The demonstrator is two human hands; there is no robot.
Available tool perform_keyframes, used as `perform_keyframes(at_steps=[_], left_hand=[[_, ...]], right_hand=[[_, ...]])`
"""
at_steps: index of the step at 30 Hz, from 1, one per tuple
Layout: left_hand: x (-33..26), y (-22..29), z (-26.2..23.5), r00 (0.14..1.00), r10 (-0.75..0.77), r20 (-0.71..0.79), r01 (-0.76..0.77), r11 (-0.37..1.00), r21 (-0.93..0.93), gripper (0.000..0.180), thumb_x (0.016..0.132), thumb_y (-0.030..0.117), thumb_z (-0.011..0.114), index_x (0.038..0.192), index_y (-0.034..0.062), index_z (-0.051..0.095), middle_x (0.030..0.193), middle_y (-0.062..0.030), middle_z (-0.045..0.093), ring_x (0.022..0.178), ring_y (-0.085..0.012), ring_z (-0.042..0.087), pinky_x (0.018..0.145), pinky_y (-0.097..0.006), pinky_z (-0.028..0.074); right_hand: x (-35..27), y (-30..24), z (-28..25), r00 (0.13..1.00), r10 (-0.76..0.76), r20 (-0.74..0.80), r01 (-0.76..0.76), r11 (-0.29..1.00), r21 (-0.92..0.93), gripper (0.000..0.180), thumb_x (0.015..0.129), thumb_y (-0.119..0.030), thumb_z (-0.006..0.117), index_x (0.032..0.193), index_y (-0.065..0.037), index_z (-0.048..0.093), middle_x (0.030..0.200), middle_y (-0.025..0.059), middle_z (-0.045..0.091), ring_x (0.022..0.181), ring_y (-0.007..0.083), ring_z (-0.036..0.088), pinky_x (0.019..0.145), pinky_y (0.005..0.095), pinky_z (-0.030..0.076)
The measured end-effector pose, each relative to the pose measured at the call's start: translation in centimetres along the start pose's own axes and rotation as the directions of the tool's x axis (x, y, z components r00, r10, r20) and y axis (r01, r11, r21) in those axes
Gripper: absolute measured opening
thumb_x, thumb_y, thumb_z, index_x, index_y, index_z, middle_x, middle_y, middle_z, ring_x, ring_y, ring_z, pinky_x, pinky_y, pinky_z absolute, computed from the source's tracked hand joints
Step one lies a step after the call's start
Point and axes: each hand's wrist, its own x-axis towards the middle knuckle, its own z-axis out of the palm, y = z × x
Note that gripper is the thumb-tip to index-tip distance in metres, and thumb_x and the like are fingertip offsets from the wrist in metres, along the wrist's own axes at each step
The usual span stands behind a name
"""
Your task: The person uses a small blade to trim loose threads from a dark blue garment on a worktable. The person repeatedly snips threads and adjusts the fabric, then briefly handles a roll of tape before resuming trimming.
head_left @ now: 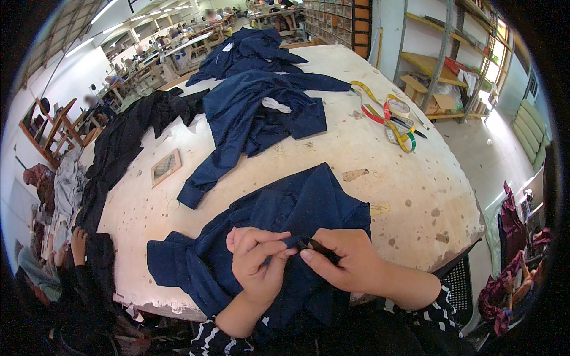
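Observation:
A dark navy long-sleeved garment (pixel 279 204) lies bunched at the near edge of the table, in front of me. My left hand (pixel 256 261) pinches a small raised part of its cloth between thumb and fingers. Right beside those fingertips, my right hand (pixel 350 258) is closed around a small black tool (pixel 325 251) that looks like thread snips. Its pointed tip reaches the pinched cloth. Most of the tool is hidden in my palm, so its exact kind is hard to make out.
Beyond lie a second navy garment (pixel 237 113), another navy heap (pixel 243 53) and black cloth (pixel 130 136). A wooden frame (pixel 165 168), a tape measure (pixel 370 108), a tape roll (pixel 399 107) and a pen (pixel 419 132) rest on the table (pixel 415 196). Another person's hand (pixel 79 244) touches the black cloth.

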Motion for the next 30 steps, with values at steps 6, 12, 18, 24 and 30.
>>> perform_keyframes(at_steps=[6, 12, 18, 24, 30], left_hand=[[0.0, -0.1, 0.0, 1.0, -0.02, 0.006, 0.02, 1.0, -0.019, 0.012, 0.061, 0.009, 0.074, 0.067, 0.0098, 0.064, 0.078, -0.0004, 0.065, 0.069, -0.0144, 0.052, 0.077, -0.031, 0.029], [0.1, 0.0, -0.1, 1.0, 0.017, 0.026, -0.017, 1.0, 0.023, 0.01, 0.061, 0.006, 0.071, 0.067, 0.0103, 0.064, 0.078, 0.0001, 0.064, 0.07, -0.014, 0.051, 0.077, -0.031, 0.029], [0.0, 0.1, 0.0, 0.999, -0.031, 0.026, 0.032, 0.999, -0.016, 0.011, 0.063, 0.007, 0.071, 0.068, 0.009, 0.062, 0.078, -0.0009, 0.064, 0.071, -0.0154, 0.052, 0.079, -0.032, 0.029], [-0.1, -0.4, 0.1, 0.99, -0.084, 0.11, 0.086, 0.996, -0.014, 0.009, 0.071, 0.01, 0.067, 0.073, 0.0082, 0.059, 0.081, -0.0022, 0.062, 0.077, -0.0177, 0.053, 0.082, -0.033, 0.029], [-0.2, 0.9, -1.8, 0.952, -0.114, 0.285, 0.116, 0.993, 0.012, 0.008, 0.076, 0.01, 0.062, 0.081, 0.0083, 0.057, 0.087, -0.0026, 0.061, 0.083, -0.0197, 0.053, 0.084, -0.033, 0.029]], right_hand=[[0.1, 0.1, 0.1, 0.999, -0.042, 0.02, 0.042, 0.999, 0.011, 0.023, 0.081, -0.018, 0.061, 0.068, -0.003, 0.049, 0.059, 0.0118, 0.049, 0.049, 0.0244, 0.05, 0.046, 0.0307, 0.037], [0.1, 0.2, 0.1, 0.999, -0.049, 0.024, 0.048, 0.998, 0.026, 0.023, 0.082, -0.017, 0.061, 0.069, -0.003, 0.049, 0.059, 0.0118, 0.05, 0.05, 0.0246, 0.05, 0.046, 0.0306, 0.037], [0.1, 0.3, 0.2, 0.999, -0.031, 0.031, 0.03, 0.998, 0.051, 0.025, 0.084, -0.02, 0.057, 0.073, -0.002, 0.045, 0.061, 0.0143, 0.049, 0.055, 0.0312, 0.052, 0.05, 0.0363, 0.041], [0.9, 1.5, -0.8, 0.958, 0.264, -0.111, -0.184, 0.864, 0.469, 0.022, 0.088, -0.022, 0.054, 0.084, -0.001, 0.049, 0.064, 0.0027, 0.051, 0.057, 0.0123, 0.052, 0.054, 0.0287, 0.044], [0.7, 1.0, -4.2, 0.958, 0.257, -0.126, -0.239, 0.961, 0.141, 0.019, 0.086, -0.021, 0.058, 0.09, -0.002, 0.054, 0.079, 0.0067, 0.055, 0.073, 0.0133, 0.052, 0.066, 0.0276, 0.043]])
